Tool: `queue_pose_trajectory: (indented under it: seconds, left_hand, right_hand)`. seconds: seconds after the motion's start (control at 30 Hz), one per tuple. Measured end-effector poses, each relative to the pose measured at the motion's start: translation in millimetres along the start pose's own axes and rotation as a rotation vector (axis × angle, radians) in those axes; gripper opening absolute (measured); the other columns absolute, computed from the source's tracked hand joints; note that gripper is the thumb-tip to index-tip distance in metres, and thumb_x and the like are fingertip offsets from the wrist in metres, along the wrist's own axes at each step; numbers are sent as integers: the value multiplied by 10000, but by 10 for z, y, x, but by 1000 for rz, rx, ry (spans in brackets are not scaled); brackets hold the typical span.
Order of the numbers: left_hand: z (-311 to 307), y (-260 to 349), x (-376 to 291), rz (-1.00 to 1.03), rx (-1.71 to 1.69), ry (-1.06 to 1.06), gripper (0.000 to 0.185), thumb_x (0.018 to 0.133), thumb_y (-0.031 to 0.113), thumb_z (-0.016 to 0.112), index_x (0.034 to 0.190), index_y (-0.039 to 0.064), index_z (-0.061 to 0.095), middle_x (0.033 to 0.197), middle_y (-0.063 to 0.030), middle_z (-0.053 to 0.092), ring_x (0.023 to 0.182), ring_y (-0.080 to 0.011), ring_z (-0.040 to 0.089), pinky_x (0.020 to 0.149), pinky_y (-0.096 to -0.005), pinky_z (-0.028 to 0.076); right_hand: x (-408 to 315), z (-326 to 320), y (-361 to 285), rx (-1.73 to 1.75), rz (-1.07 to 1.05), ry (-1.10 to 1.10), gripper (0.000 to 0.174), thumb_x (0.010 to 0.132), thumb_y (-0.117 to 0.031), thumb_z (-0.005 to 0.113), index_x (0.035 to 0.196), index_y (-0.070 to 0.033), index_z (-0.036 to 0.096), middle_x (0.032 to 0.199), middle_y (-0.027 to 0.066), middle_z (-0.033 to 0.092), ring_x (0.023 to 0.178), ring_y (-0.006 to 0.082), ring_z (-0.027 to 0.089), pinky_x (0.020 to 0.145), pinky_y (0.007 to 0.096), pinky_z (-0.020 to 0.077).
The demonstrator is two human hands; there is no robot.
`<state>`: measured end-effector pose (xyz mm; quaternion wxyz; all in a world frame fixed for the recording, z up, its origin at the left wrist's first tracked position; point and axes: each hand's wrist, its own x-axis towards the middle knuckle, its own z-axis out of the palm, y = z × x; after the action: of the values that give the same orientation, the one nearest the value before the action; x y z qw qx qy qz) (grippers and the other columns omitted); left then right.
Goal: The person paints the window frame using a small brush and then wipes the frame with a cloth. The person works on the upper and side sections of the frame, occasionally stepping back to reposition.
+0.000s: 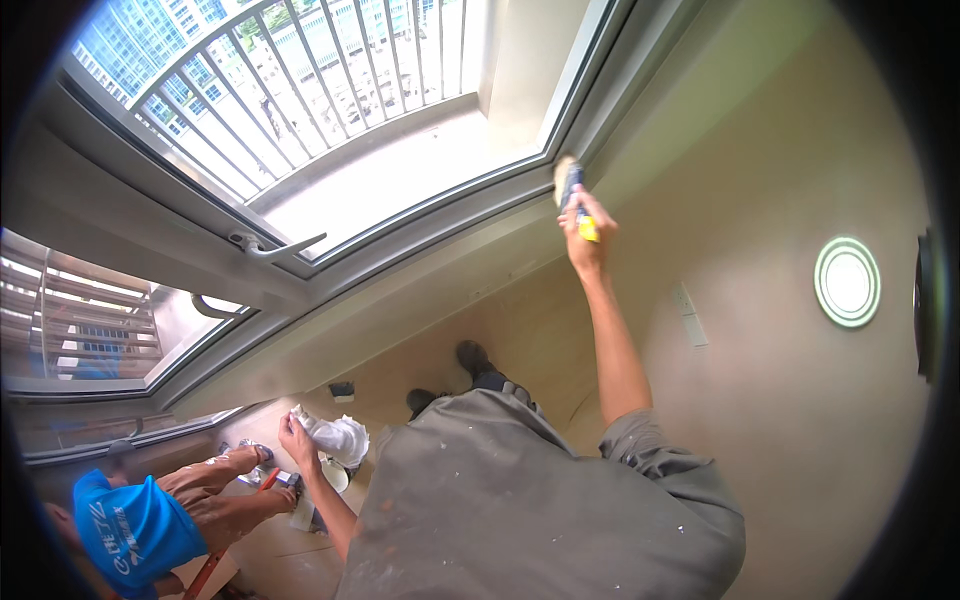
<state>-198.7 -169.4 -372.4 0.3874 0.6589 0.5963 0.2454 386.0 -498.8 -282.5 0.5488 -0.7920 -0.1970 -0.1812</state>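
Note:
My right hand (589, 229) grips a brush (569, 184) with pale bristles, a dark middle and a yellow handle end; it looks like a flat paintbrush. Its bristles are at the lower right corner of the grey window frame (510, 193), beside the wall; whether they touch is blurred. Lower down on the left, my left hand (298, 444) holds a bunched white cloth (341, 439) between thumb and fingers. The cloth hangs clear of the frame. A metal window handle (289, 247) sticks out from the sash left of the brush.
To the left, a co-worker in a blue shirt (139, 525) bends beside an orange metal frame (204, 574). A white bucket (335, 475) stands near my left forearm. The right wall carries a socket plate (683, 300) and a round lit lamp (847, 282). Balcony railings (322, 90) show outside.

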Motion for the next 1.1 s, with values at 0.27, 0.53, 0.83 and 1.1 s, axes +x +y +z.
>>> queue_pose_trajectory:
  seconds: [0.27, 0.53, 0.83, 1.1]
  left_hand:
    - [99, 209, 13, 75, -53, 6, 258, 1054, 142, 534, 1130, -58, 677, 964, -113, 706, 864, -182, 631, 812, -342, 510]
    - [64, -296, -168, -40, -82, 1, 266, 1044, 139, 544, 1154, -59, 683, 1030, -135, 724, 925, -217, 657, 865, -366, 516]
    - [109, -768, -487, -25, 58, -15, 289, 1033, 177, 568, 1146, -57, 694, 1025, -170, 738, 952, -233, 668, 904, -389, 512]
    - [-29, -461, -1031, 30, 110, 72, 285, 1037, 176, 552, 1115, -59, 693, 974, -158, 740, 896, -222, 661, 855, -379, 516]
  right_hand:
    - [9, -246, 21, 25, 70, -115, 277, 965, -100, 685, 1199, 47, 715, 884, 161, 746, 631, 180, 730, 558, 313, 580]
    - [-128, -250, 180, 88, 243, -235, 273, 974, -120, 693, 1179, 58, 726, 918, 158, 766, 640, 183, 742, 574, 289, 598]
    - [-277, -270, 372, 276, 330, -31, 347, 1041, -160, 633, 1301, 69, 650, 1133, 170, 740, 718, 216, 757, 646, 307, 642]
    - [42, -354, 474, 436, 387, -255, 285, 1022, -121, 642, 1246, 46, 698, 1069, 182, 748, 740, 252, 773, 627, 320, 649]
